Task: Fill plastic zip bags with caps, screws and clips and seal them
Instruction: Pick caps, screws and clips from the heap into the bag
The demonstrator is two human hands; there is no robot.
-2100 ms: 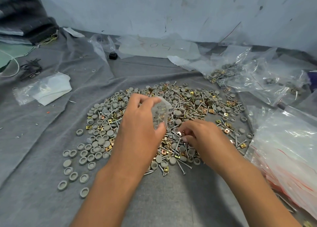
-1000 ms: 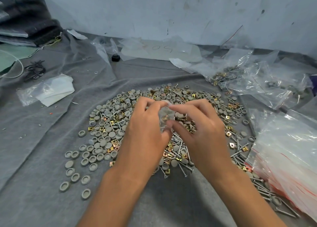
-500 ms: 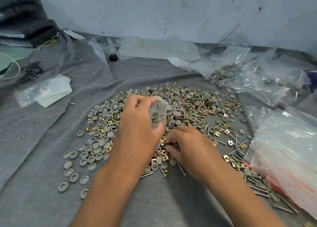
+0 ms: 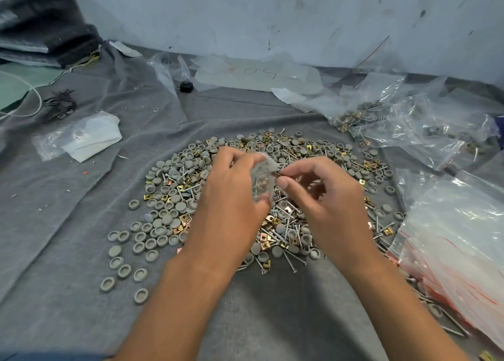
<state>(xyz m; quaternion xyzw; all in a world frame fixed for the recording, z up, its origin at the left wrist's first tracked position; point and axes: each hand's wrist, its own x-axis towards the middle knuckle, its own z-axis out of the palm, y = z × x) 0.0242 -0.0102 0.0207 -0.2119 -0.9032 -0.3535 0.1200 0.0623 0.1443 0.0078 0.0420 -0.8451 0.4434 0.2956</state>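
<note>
A wide heap of grey round caps (image 4: 163,213), silver screws (image 4: 289,262) and gold square clips (image 4: 272,220) lies on the grey cloth (image 4: 68,251). My left hand (image 4: 231,197) holds a small clear zip bag (image 4: 261,182) upright above the heap, with a few parts visible inside. My right hand (image 4: 321,194) is raised beside the bag's mouth, its thumb and forefinger pinched on a small dark part at the opening.
A stack of clear zip bags with red strips (image 4: 458,238) lies at the right. Filled and crumpled bags (image 4: 381,112) sit at the back right, a white paper in plastic (image 4: 87,135) at the left, dark folded cloth (image 4: 46,25) at the back left, and a wall behind.
My right hand has lifted off the heap, where it was picking a part half a second ago, and come up to the bag's mouth. My left hand keeps the bag in place.
</note>
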